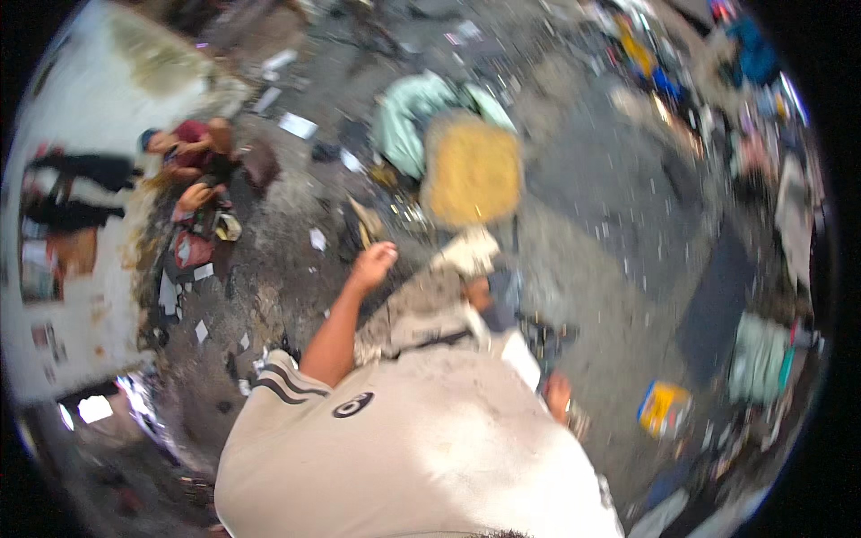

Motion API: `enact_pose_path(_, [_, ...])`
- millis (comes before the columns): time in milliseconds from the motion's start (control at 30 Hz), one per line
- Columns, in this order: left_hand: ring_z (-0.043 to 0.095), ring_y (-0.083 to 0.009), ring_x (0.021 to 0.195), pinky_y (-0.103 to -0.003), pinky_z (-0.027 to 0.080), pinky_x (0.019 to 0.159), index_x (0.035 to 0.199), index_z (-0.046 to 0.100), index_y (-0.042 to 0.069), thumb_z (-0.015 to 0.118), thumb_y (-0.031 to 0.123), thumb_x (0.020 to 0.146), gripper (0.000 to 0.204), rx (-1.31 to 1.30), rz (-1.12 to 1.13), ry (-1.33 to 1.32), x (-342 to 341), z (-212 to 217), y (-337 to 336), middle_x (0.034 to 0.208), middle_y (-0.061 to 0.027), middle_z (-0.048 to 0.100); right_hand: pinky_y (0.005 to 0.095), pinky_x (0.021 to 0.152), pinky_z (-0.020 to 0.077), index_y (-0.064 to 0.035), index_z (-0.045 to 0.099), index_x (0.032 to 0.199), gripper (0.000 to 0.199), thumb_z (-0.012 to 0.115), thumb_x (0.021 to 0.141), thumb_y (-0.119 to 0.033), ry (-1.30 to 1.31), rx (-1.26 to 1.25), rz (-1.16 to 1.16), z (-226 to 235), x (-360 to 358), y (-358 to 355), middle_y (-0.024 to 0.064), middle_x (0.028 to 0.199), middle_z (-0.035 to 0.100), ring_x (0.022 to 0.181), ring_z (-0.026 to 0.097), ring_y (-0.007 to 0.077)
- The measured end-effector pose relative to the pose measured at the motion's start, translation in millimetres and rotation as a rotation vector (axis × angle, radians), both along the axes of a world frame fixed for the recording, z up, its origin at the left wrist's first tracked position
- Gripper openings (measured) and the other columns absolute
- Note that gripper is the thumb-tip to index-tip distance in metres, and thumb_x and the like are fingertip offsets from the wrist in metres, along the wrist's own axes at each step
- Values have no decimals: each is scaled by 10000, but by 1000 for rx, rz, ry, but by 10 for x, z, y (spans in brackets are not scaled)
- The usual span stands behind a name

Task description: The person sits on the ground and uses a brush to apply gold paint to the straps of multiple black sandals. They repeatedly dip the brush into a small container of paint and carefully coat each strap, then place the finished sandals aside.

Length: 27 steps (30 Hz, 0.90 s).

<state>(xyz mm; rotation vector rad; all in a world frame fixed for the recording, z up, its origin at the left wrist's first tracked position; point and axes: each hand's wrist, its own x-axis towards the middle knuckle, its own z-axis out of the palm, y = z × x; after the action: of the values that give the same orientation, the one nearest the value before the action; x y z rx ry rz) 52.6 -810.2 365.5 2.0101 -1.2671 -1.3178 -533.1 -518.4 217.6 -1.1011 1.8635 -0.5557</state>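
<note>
My left hand (374,265) reaches forward from the short striped sleeve, its fingers curled together. Just beyond them is a tan, narrow piece (366,220); blur hides whether the fingers hold it. My right hand (557,394) shows only in part at my right side, and its fingers cannot be made out. Ahead of me a yellow, roughly square pad or block (475,170) rests on the ground, with pale green cloth or sheeting (408,125) against its far left side. A cream-coloured piece (471,251) lies on its near side.
Another person (193,143) sits low at the left by a pale wall (108,296). Paper scraps (298,125) litter the dark ground. To the right are a yellow-and-blue package (665,409), a pale green bundle (760,359) and mixed piled items (659,72).
</note>
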Motion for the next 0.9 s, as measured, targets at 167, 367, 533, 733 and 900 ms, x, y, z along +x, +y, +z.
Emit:
enact_pose_path(167, [632,-198,1033,-352,512,846,1210,641,35,612,306,936,386,360,82,-45,63,-453,215,1122,-86,681,236,624,457,-19,563,1231,367,585,977,-283,-254,-44,-336,1426,-150,-1798,34,962,644,756,573,93])
enact_pose_path(367, [651,-193,939,-331,522,802,1237,626,32,629,295,931,403,639,2,-74,-808,-278,-138,1093,-91,685,272,725,486,10,560,1245,441,607,966,-328,-82,62,-472,1804,-1252,-2899,56,998,642,857,594,123])
enact_pose_path(533, [649,-192,808,-328,516,735,1227,631,28,644,308,916,418,579,-45,-50,-1822,-729,-2039,1032,-88,691,276,734,499,-2,560,1244,426,618,959,-312,-68,83,-684,1116,-2206,-2681,51,1031,648,836,614,136])
enact_pose_path(733, [629,-191,862,-323,499,795,1247,611,10,616,312,932,437,160,-362,-75,-4024,-1242,-5037,1007,-88,682,270,602,481,-31,637,1122,287,613,937,-250,-158,195,-880,880,-2544,-2684,21,827,642,700,601,112])
enact_pose_path(900, [527,-83,756,-244,441,703,1274,575,-6,611,298,957,441,-219,-716,179,-7579,-88,-6848,898,14,589,289,591,493,-19,662,1038,248,604,927,-234,-179,160,-1220,888,-2855,-3093,43,802,649,680,612,126])
